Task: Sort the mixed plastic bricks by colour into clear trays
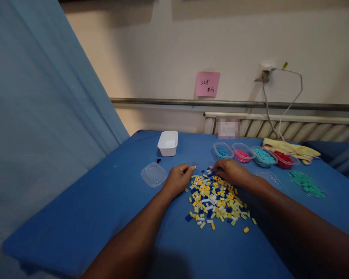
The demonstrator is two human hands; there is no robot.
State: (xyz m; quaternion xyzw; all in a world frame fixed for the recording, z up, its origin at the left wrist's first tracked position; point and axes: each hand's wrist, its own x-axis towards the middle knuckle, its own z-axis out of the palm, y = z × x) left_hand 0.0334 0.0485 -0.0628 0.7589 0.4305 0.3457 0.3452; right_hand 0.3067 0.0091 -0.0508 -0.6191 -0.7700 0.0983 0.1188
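My left hand is closed at the left edge of a loose pile of small toy building bricks. Between its thumb and forefinger a pale building brick sticks out. My right hand reaches over the far right side of the pile, fingers bent and the tips apart. A small orange brick lies just off those fingertips, with a few dark blue bricks near it. Yellow, pale yellow, orange, white and dark blue pieces make up the pile.
Behind stand a white tub and clear tubs of blue, pink, turquoise and red pieces. Green pieces lie at right. Clear lids, black bits, a yellow cloth and a hanging cable also show.
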